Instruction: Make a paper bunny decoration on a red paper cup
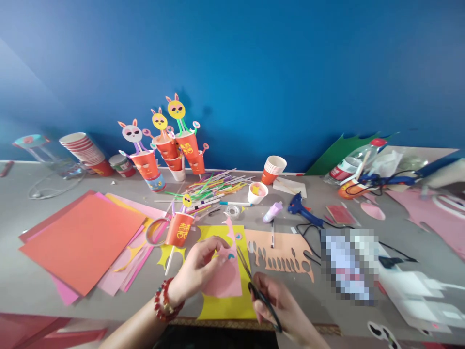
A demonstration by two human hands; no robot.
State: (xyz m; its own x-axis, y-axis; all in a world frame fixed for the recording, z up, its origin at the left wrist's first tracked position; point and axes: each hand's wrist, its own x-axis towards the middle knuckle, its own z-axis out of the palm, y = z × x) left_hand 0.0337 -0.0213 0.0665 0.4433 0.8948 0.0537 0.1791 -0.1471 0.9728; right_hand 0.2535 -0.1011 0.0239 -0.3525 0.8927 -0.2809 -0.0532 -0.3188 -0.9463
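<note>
My left hand (203, 264) pinches a piece of pink paper (225, 281) with a cut-away upper edge. A small blue-green shape (231, 256) shows on the pink by my fingertips, and a pale round piece with a similar mark (238, 236) lies just above. My right hand (271, 295) is closed round the black handles of scissors (256, 288), whose blades point up and left beside the pink paper's right edge. Under both lies a yellow sheet (218, 310). Left of it, a red paper cup (180, 228) with a small yellow face stands near a tape roll (157, 231).
Stacked coloured paper (83, 237) covers the left. Several cup figures with rabbit faces (145, 167) stand by the wall, near pipe cleaners (218, 186). A peach sheet with cut-outs (281, 245), a blue glue gun (303, 211) with a cord, and a plastic bottle (348, 165) lie rightward.
</note>
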